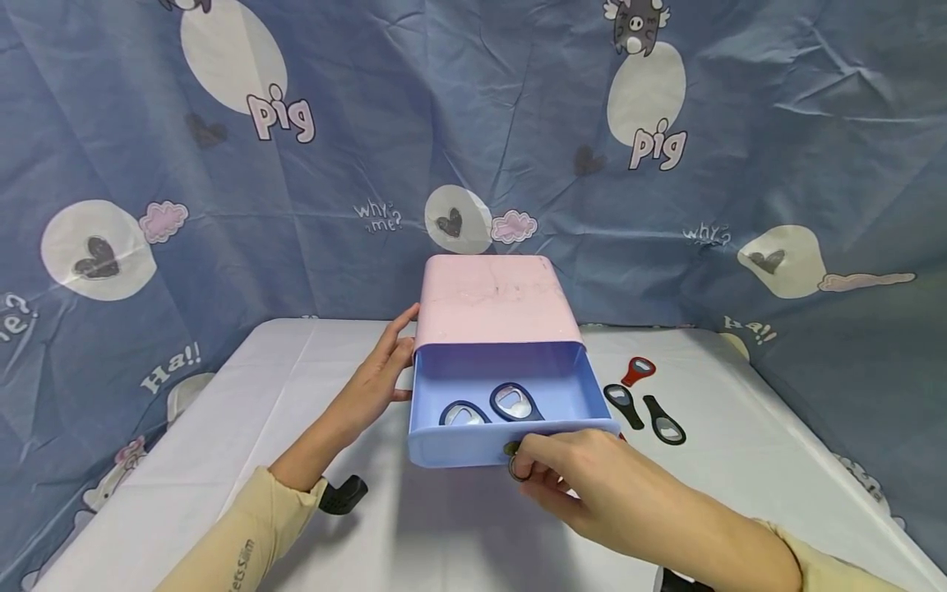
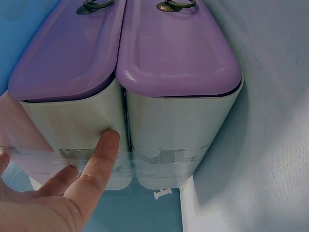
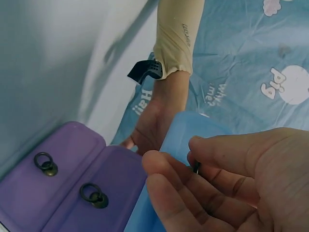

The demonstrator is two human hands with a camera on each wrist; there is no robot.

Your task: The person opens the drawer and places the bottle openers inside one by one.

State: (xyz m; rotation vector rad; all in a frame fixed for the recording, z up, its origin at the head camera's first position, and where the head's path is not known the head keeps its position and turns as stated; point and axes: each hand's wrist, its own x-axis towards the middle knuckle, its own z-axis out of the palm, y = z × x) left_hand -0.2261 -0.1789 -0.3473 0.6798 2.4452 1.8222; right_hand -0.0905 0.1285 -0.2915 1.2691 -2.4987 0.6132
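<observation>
A pink drawer box (image 1: 496, 296) stands on the table with its top blue drawer (image 1: 451, 446) pulled out. Two dark-rimmed bottle openers (image 1: 514, 403) lie inside, partly hidden by the drawer front. My right hand (image 1: 584, 477) pinches the drawer's ring pull (image 1: 520, 469) between thumb and fingers; in the right wrist view, fingers mostly cover the ring. Against the box's left side rests my left hand (image 1: 373, 380), fingers extended. The left wrist view shows its fingertip touching the pale casing (image 2: 159, 125) below purple drawers (image 2: 178, 53).
Right of the box lie a red bottle opener (image 1: 639, 371) and two black bottle openers (image 1: 666, 423); another red piece is partly hidden by the right hand. More ring pulls (image 3: 94, 195) hang on the purple drawer fronts. A printed blue cloth (image 1: 355, 164) hangs behind the white table (image 1: 325, 353).
</observation>
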